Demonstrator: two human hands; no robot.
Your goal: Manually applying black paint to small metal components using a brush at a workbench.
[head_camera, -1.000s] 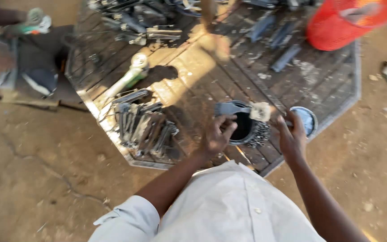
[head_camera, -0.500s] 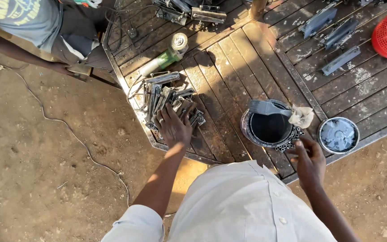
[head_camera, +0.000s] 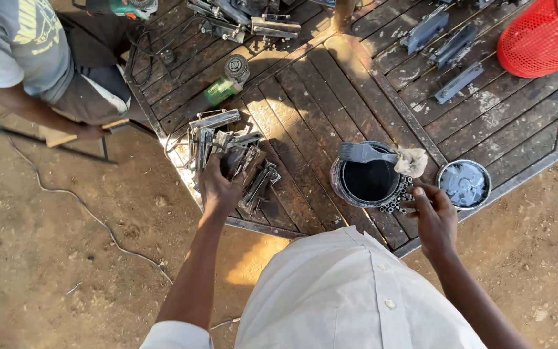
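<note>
My left hand [head_camera: 219,185] rests on a pile of small grey metal brackets [head_camera: 240,161] near the front left edge of a dark wooden table [head_camera: 318,90], fingers curled over one piece. My right hand [head_camera: 433,213] hovers at the front right beside a round tin of black paint [head_camera: 368,179], fingertips pinched near a cluster of small metal nuts [head_camera: 395,203]; what they hold is too small to tell. A flat brush [head_camera: 366,153] with a rag-wrapped handle [head_camera: 411,161] lies across the tin's rim.
The tin's lid [head_camera: 464,183] lies to the right. A green angle grinder [head_camera: 224,84] and painted grey brackets [head_camera: 450,61] lie farther back, with a red basket [head_camera: 544,35] at the far right. Another person [head_camera: 27,58] sits at the left. A cable [head_camera: 79,200] runs over the dirt.
My left hand moved from the paint tin over to the bracket pile and settled on it. The right hand stayed near the tin. The view shifted so the table sits higher.
</note>
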